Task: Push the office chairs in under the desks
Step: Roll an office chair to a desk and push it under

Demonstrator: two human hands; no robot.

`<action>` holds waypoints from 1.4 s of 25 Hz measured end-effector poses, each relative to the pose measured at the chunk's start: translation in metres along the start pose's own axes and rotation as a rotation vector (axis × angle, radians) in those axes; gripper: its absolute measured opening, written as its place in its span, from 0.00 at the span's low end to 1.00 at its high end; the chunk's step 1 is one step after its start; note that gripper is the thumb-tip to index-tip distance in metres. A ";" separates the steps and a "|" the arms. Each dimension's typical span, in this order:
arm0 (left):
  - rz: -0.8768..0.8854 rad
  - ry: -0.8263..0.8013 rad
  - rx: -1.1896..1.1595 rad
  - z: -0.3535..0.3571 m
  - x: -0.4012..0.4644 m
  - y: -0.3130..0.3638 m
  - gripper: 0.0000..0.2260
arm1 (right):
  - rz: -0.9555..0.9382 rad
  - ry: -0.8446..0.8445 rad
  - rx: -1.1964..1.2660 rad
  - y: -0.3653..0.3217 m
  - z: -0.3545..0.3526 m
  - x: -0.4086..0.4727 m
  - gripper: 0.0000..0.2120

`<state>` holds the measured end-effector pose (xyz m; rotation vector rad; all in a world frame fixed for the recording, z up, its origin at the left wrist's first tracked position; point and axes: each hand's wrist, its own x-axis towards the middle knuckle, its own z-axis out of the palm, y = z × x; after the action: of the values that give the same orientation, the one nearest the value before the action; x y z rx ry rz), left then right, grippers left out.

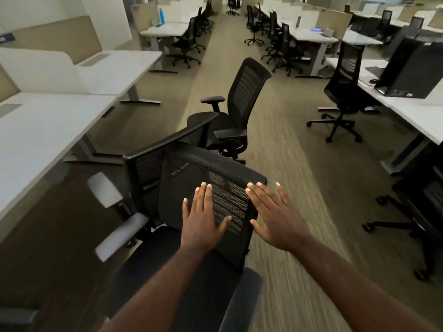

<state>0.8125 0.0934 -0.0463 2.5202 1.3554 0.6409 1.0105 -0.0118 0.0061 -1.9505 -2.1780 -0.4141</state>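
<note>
Low in the centre of the frame, the left hand (203, 219) lies flat with fingers spread on the mesh back of the nearest office chair (191, 178), while the right hand (275, 216) is equally open at the back's right edge, gripping nothing; whether it touches is unclear. This chair stands beside the white desk (48, 121) at the left of the frame, not under it. A second chair (239, 104) stands out in the aisle at mid-frame.
</note>
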 end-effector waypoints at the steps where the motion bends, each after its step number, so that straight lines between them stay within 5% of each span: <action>1: -0.014 0.010 0.008 0.006 0.012 0.006 0.43 | -0.017 -0.006 0.014 0.017 0.002 0.006 0.39; 18: -0.501 0.170 0.089 0.080 0.144 0.117 0.43 | -0.256 -0.047 0.281 0.259 0.059 0.090 0.39; 35: -1.010 0.333 -0.010 0.105 0.205 0.050 0.46 | -0.859 -0.155 0.217 0.192 0.137 0.328 0.35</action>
<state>0.9980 0.2384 -0.0631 1.3993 2.3977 0.8011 1.1687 0.3603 -0.0018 -0.8816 -2.9280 -0.1185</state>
